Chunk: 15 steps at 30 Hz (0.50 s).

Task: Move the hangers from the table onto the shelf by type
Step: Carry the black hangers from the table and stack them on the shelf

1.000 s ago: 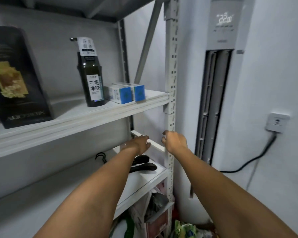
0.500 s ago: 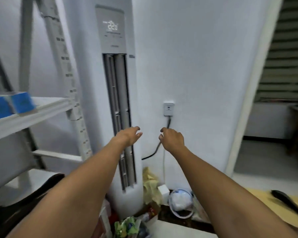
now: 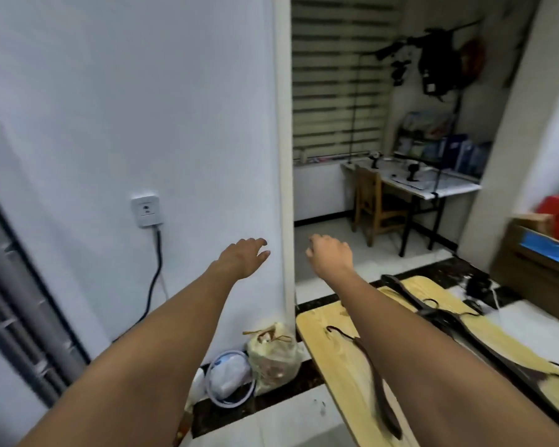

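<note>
A light wooden table [image 3: 333, 359] fills the lower right. Several dark hangers lie on it: one thin brown hanger [image 3: 380, 398] runs under my right forearm, and wider dark hangers [image 3: 433, 309] stretch along the table's far side. My left hand [image 3: 244, 256] hovers in the air before the white wall, fingers relaxed, holding nothing. My right hand [image 3: 329, 254] floats beside it above the table's far end, fingers loosely curled and empty. The shelf is out of view.
A wall socket [image 3: 146, 209] with a black cable sits on the white wall. On the floor by the wall stand a yellowish bag [image 3: 276, 356] and a round white item [image 3: 229, 379]. Through the doorway are a wooden chair [image 3: 373, 204] and a desk. Cardboard boxes [image 3: 536, 259] stand at right.
The view has swung right, from the shelf past the air conditioner to the table with the hangers. Both hands stay raised and empty throughout.
</note>
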Motion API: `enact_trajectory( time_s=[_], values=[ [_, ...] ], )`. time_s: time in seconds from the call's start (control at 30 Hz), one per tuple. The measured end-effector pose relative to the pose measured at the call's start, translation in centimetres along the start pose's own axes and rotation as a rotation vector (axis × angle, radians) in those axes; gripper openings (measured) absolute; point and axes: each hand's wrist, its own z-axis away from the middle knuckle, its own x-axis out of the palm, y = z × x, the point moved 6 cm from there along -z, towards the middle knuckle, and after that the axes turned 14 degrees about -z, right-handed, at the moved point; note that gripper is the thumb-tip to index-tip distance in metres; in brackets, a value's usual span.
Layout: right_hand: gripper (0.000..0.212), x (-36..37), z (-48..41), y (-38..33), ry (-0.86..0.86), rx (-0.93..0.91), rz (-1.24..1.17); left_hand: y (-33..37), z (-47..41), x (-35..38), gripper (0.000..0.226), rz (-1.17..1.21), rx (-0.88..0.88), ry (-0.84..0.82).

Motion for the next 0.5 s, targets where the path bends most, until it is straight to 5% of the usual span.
enact_trajectory(
  time_s=[0.5],
  values=[
    [0.04,-2.2,3.4,22.3,0.004,0.402,0.11,21.6,-10.5,8.3,0.052,-0.034,0.472,-0.076]
  ],
)
